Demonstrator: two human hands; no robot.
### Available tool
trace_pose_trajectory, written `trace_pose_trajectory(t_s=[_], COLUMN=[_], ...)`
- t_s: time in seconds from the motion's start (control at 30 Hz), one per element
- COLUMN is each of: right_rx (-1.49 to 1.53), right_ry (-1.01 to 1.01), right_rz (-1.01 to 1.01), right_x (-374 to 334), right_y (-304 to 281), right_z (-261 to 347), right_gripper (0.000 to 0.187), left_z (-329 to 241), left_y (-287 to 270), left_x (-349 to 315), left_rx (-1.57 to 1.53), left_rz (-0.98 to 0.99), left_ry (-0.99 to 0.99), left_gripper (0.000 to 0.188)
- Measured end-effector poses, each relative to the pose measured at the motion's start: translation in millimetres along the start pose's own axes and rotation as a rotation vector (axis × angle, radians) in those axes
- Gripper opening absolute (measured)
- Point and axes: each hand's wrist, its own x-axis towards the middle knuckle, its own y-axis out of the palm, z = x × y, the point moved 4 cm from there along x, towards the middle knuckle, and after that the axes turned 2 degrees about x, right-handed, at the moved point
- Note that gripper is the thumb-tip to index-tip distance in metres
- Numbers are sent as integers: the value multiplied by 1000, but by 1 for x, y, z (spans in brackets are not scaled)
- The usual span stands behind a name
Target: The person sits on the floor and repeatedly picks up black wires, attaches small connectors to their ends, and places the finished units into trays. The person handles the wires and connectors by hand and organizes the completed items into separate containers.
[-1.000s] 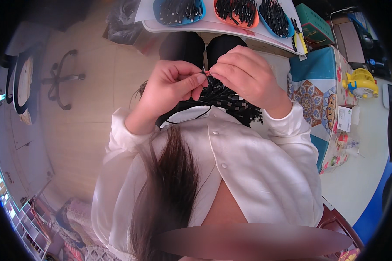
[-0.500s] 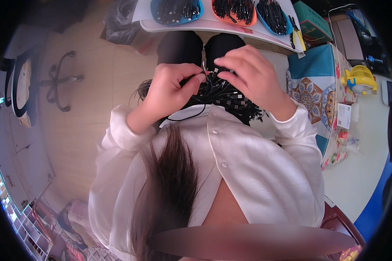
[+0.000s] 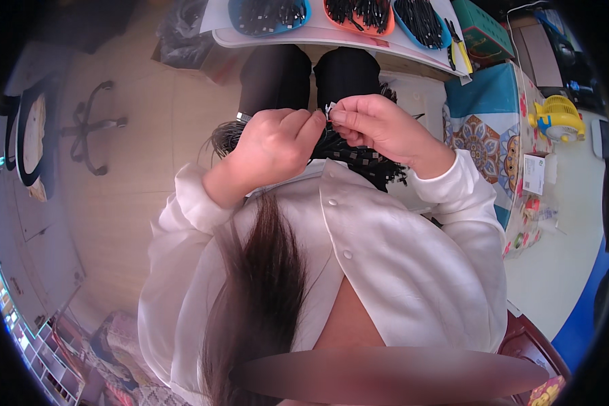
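Observation:
In front of my lap, both hands nearly meet at the fingertips. My left hand (image 3: 275,143) is closed in a pinch, its back turned up. It seems to grip a black cable, mostly hidden by the fingers. Beside its knuckles shows a silvery plug (image 3: 243,117). My right hand (image 3: 382,128) pinches a cable end (image 3: 329,111) with a small whitish tip between thumb and forefinger. Under both hands, a large bundle of black cables (image 3: 369,160) with metal plugs lies across my lap, partly covered by the hands.
On the white table (image 3: 277,39) ahead stand a blue tray (image 3: 234,21), an orange tray (image 3: 384,31) and another blue tray (image 3: 442,44), holding black cables. Yellow-handled pliers (image 3: 461,54) lie at its right. A yellow fan (image 3: 559,120) stands right; a chair base (image 3: 91,126) is left.
My right hand has closed its parted thumb and fingers onto the cable end. My left hand has turned back-up, and the cable loop below it is gone from sight.

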Motion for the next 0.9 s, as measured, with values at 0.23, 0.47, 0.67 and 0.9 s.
trace_pose_trajectory(t_s=[0.23, 0.47, 0.67, 0.9], right_rx=[-693, -963, -1006, -1156], right_ry=[-618, -972, -1028, -975], right_rz=[-215, -191, -197, -508], right_x=[-19, -17, -20, -20], right_y=[3, 20, 17, -11], right_z=[41, 51, 48, 56], right_gripper=[23, 18, 16, 17], left_z=[28, 25, 21, 26], left_y=[11, 11, 11, 12], left_x=[-12, -13, -17, -23], left_rx=[-1314, -1562, -1574, -1714], left_rz=[131, 190, 8, -194], left_ry=[-671, -761, -719, -730], left_gripper=[14, 13, 10, 10])
